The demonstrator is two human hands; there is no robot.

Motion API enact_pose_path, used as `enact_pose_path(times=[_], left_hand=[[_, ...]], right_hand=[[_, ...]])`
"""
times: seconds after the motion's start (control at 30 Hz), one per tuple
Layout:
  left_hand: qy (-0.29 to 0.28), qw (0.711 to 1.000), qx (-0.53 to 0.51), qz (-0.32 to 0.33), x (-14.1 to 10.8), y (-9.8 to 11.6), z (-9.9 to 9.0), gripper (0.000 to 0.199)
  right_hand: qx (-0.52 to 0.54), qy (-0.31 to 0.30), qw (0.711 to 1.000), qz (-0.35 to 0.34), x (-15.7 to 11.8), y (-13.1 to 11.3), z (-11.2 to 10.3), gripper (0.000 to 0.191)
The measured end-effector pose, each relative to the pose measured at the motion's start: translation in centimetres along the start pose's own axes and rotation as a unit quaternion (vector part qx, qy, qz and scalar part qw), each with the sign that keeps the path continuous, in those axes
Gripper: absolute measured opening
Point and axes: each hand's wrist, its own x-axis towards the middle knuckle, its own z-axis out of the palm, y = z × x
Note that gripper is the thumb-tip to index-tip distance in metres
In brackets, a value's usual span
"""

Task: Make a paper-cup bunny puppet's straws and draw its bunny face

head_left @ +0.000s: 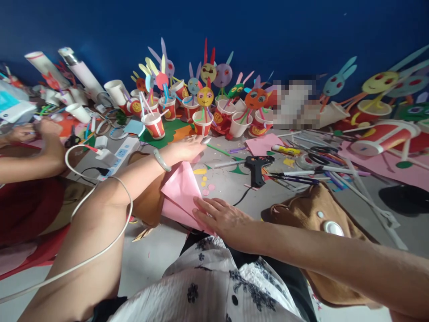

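Observation:
Folded pink paper (182,192) lies at the table's front edge, before my body. My right hand (226,217) rests flat on its lower right part, fingers apart and pointing left. Beyond the paper's upper tip, my left hand (189,150) reaches forward with a bangle (162,160) on the wrist. A small white piece (205,140) shows at its fingertips; whether they pinch it is unclear. Small pink and yellow paper scraps (211,187) lie to the right of the pink paper.
Paper cups (202,124) with rabbit faces line the back. A black glue gun (257,170) lies right of centre, a brown bag (301,214) at the right. A power strip (123,156) and white cable are at left, beside another person's hands (47,129).

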Motion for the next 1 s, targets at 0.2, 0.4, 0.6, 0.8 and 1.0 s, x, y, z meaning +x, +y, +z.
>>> enact_pose_path(times=[0.2,0.4,0.6,0.8,1.0], left_hand=[[-0.059,0.998,0.002,-0.008,0.9,-0.3,-1.4,0.027],[-0.054,0.998,-0.032,-0.004,1.2,-1.1,-1.4,0.035],[-0.061,0.997,-0.031,0.028,1.7,-2.0,-1.2,0.014],[-0.031,0.994,-0.088,0.055,1.9,-3.1,-0.4,0.011],[-0.016,0.993,-0.105,0.055,1.3,-3.2,-0.4,0.025]], right_hand=[[0.008,0.014,1.0,0.023,-1.1,0.0,0.1,0.06],[0.026,0.001,0.999,0.03,-1.4,-0.2,0.1,0.064],[0.039,-0.011,0.999,0.011,-1.1,-0.3,0.1,0.063],[0.028,0.003,0.999,0.017,-1.0,-0.3,0.2,0.058],[0.0,0.003,1.0,0.011,-1.0,0.0,0.0,0.055]])
